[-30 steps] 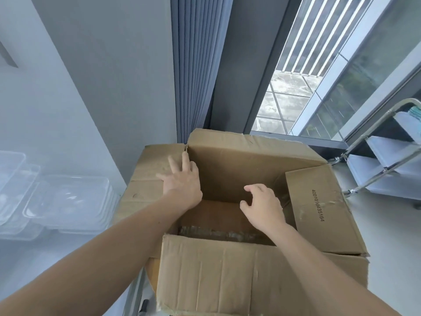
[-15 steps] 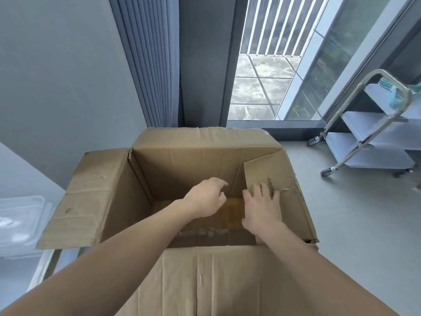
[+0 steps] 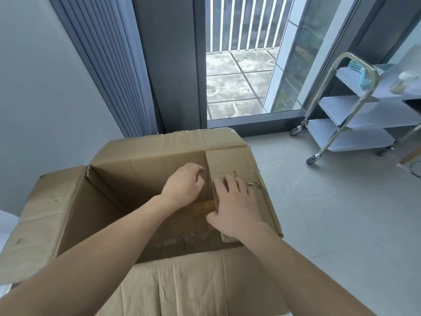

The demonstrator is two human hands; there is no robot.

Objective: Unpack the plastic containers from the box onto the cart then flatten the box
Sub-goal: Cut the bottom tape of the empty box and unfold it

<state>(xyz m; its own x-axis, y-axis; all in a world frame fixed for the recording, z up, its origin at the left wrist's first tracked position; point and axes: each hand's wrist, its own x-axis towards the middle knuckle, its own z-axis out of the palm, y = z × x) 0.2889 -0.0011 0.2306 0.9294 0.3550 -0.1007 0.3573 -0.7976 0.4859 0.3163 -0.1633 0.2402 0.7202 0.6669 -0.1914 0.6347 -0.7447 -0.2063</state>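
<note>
Grey floor tiles (image 3: 330,224) filled the right of the frame, running up to a glass door (image 3: 241,65) at top centre that looked onto a tiled balcony with railings. A pleated grey curtain (image 3: 109,65) hung at upper left beside a pale wall (image 3: 34,99). A steel wheeled trolley (image 3: 355,106) with grey shelves stood at the right edge, well apart from the person.

A large brown cardboard box (image 3: 148,169) took up the lower centre of the frame, its mouth open toward the camera. What it stood on was hidden. Two bare forearms reached in from the bottom edge. The right hand (image 3: 234,208) lay flat with fingers spread, pressing on the right flap (image 3: 230,163), which was folded in over the opening. The left hand (image 3: 184,185) was at the same flap, its fingers curled round the inner edge. One hand seemed to steady the flap while the other took hold to work it, probably an early move toward collapsing the box.

The cardboard looked worn, creased and scuffed. It was torn at the corner where the left flap (image 3: 45,213) splayed outward, and ragged tape clung to the right rim. The near flap (image 3: 182,281) hung toward the person. No plastic containers showed inside, only a bare bottom with strips of old tape, so the unpacking appeared finished. A pale blur at the lower left edge could not be identified.
</note>
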